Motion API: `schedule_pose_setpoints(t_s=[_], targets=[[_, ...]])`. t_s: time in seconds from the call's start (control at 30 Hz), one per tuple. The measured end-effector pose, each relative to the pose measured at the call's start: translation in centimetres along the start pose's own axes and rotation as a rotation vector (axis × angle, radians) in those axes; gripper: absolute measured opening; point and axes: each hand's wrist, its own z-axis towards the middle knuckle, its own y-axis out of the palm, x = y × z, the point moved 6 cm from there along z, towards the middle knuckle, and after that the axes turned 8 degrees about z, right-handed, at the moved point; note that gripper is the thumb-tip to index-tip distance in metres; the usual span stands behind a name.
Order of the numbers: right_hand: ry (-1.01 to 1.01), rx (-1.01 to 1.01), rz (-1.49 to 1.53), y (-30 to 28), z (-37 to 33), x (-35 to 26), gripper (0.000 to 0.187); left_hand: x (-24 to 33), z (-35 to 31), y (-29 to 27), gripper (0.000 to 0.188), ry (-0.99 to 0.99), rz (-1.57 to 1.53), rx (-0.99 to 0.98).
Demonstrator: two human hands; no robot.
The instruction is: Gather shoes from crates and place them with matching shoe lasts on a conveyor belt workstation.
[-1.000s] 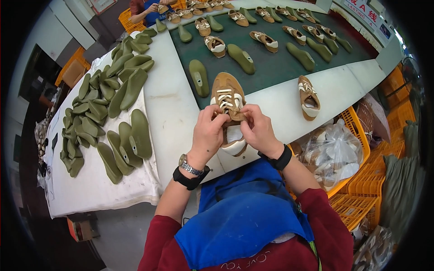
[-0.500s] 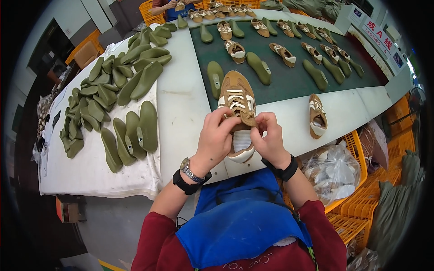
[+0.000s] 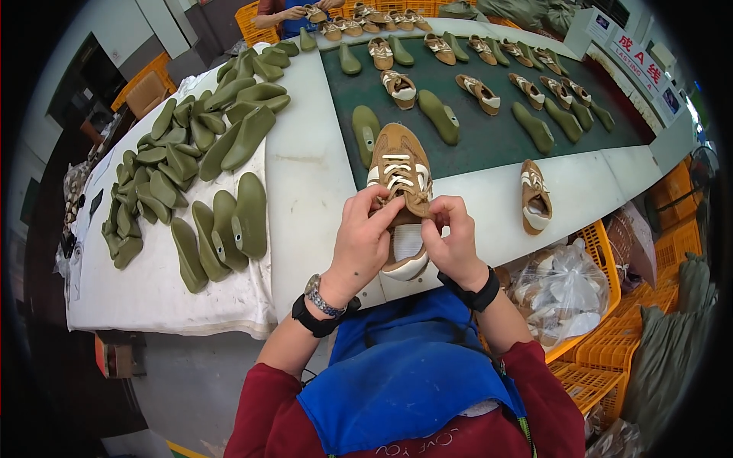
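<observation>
A brown suede sneaker with white trim and cream laces lies in front of me, toe pointing away and white heel toward me. My left hand pinches the tongue by the lowest laces, with thumb and fingers pressed together. On the other side, my right hand is closed on the top edge of the tongue. The tongue is pulled up between both hands, and the pale striped insole shows in the opening behind it. Just beyond the toe, two green shoe lasts lie on the dark green mat.
Green lasts are heaped on the white cloth at left. Another brown sneaker stands at right. Several sneakers and lasts fill the mat. An orange crate with a plastic bag is below right. A person handles a shoe opposite.
The sneaker has come slightly toward me, and my hands have shifted a little with it. Both still pinch the tongue. The person opposite has moved their shoe slightly.
</observation>
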Motion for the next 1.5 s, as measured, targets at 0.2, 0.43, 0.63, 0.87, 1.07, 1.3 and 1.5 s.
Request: schedule_pose_setpoints(t_s=[0.2,0.43,0.63,0.87,1.07,1.3,1.5], targets=[[-0.069,-0.052,-0.08,0.4,0.3,-0.2,0.021,-0.3,0.3,-0.1,0.025,-0.007,-0.192,-0.129],[0.191,-0.002,0.235,-0.1,1.3,2.4,0.026,-2.1,-0.1,-0.6,0.02,-0.085,-0.323,-0.189],[0.033,-0.41,-0.141,3.2,1.0,-2.8,0.038,-6.2,-0.6,-0.9,0.026,-0.225,-0.15,0.06],[0.228,-0.56,-0.212,4.6,1.3,2.4,0.032,-10.0,-1.4,-4.6,0.04,-0.114,0.274,0.015],[0.219,-0.564,-0.264,5.5,8.1,7.8,0.033,-22.2,-8.0,-12.0,0.051,-0.304,0.749,-0.122],[0.335,-0.552,-0.392,13.7,19.7,22.1,0.042,-26.3,-12.6,-11.3,0.043,-0.686,0.485,-0.112],[0.3,-0.489,-0.753,15.2,21.3,29.8,0.057,-26.0,-11.3,-10.9,0.039,-0.704,0.473,-0.097]])
